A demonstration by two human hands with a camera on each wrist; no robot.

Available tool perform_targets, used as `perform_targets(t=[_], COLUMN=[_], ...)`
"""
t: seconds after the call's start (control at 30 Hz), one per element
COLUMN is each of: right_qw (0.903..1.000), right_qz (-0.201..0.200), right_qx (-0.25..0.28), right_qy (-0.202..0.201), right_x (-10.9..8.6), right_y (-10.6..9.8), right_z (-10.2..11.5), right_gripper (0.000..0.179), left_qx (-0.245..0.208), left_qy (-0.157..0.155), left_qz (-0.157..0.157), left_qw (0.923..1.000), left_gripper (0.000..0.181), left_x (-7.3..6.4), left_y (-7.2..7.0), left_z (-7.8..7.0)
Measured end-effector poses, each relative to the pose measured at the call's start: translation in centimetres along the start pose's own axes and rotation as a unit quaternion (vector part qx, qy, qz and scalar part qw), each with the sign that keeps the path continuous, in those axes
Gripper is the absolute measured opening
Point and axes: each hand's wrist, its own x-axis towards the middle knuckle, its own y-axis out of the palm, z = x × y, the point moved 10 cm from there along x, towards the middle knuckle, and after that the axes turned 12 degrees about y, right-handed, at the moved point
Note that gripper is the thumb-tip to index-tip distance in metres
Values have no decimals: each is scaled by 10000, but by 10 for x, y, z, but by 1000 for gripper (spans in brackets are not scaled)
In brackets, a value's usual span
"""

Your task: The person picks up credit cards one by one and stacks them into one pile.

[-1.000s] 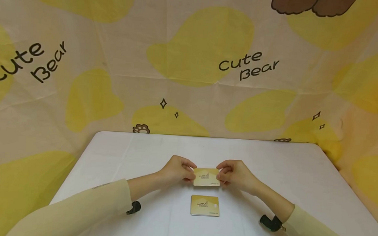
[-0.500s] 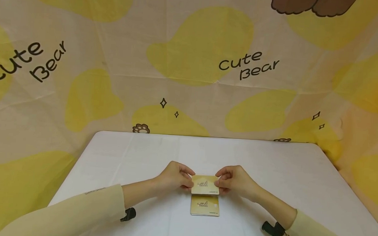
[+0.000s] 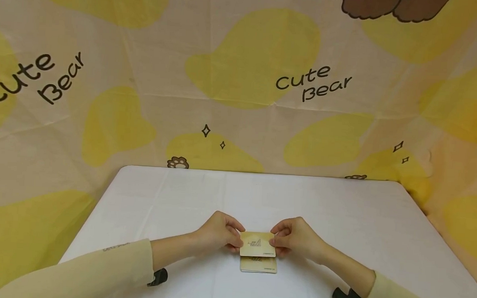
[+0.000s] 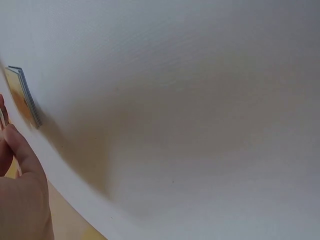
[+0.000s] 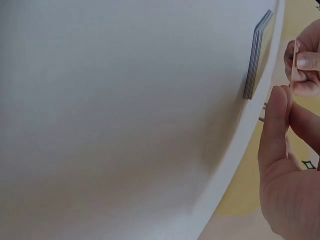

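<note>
In the head view a gold card with a dark printed emblem is held level between both hands. My left hand pinches its left edge between thumb and fingers. On the opposite edge my right hand pinches it the same way. Below the held card lies a small stack of matching gold cards, its far part covered from above. The wrist views show the stack's layered side edges resting on the table, with the held card apart from it and seen nearly edge-on.
A white table spreads under the hands. Behind it hangs a yellow-and-beige cloth printed with "Cute Bear" lettering. Dark wrist straps sit by both sleeves.
Both hands have brought the held card toward the person, from beyond the stack to over its far half. The stack has stayed in place.
</note>
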Motion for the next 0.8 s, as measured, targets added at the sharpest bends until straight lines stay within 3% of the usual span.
perform_targets(t=[0.23,0.5,0.8], right_qw=[10000,9999,9998], right_qz=[59,46,119], right_qx=[-41,-28,-69], right_qy=[42,104,131], right_x=[-5,-8,-11], right_y=[6,10,13], right_z=[-5,-8,-12], right_gripper=[24,22,20], left_qx=[200,735,918], left_qy=[113,299,248], left_qz=[177,329,450], left_qw=[9996,9963,9944], left_gripper=[30,28,28], left_x=[-3,-4,-6], left_y=[8,13,17], left_z=[1,-2,-1])
